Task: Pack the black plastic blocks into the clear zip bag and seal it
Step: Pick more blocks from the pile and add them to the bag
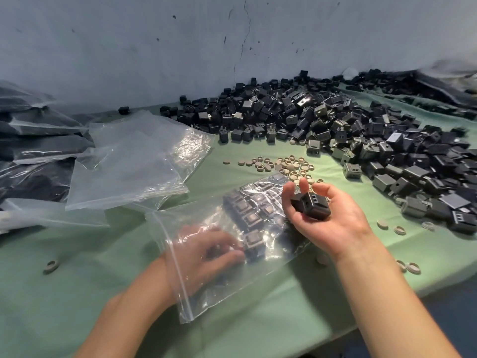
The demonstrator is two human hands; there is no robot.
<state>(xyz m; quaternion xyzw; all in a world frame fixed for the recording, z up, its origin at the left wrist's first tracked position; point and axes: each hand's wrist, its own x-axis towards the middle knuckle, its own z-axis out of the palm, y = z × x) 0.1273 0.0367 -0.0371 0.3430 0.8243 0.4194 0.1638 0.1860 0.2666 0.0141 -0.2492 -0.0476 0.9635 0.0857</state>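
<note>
We are holding our right hand [327,220] palm up, fingers curling round black blocks [311,205]; our left hand [209,250] is lying palm down, its fingers too blurred to read.

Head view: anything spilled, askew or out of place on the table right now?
Only the tan rings. Beyond the cluster behind the zip bag, one stray ring lies far left on the green cloth, and a few sit near the front edge at right. The blocks inside the bag lie in neat rows.

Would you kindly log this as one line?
left hand inside clear zip bag | right hand holds black plastic blocks | bag unsealed
</note>
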